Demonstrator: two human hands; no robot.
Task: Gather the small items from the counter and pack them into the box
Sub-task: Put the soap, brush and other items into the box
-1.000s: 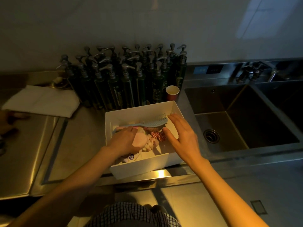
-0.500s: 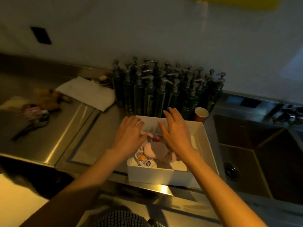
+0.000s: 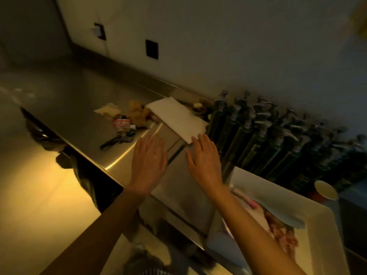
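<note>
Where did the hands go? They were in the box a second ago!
Both hands came out of the white box and moved left over the counter, toward the pile of small items. The left hand and right hand are open and hold nothing. The box and pump bottles stayed put.

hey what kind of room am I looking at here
Probably a back-of-house utility or housekeeping area. A long stainless steel counter runs along a plain wall, with a dense cluster of identical pump bottles against it and a folded white cloth beside them.
</note>
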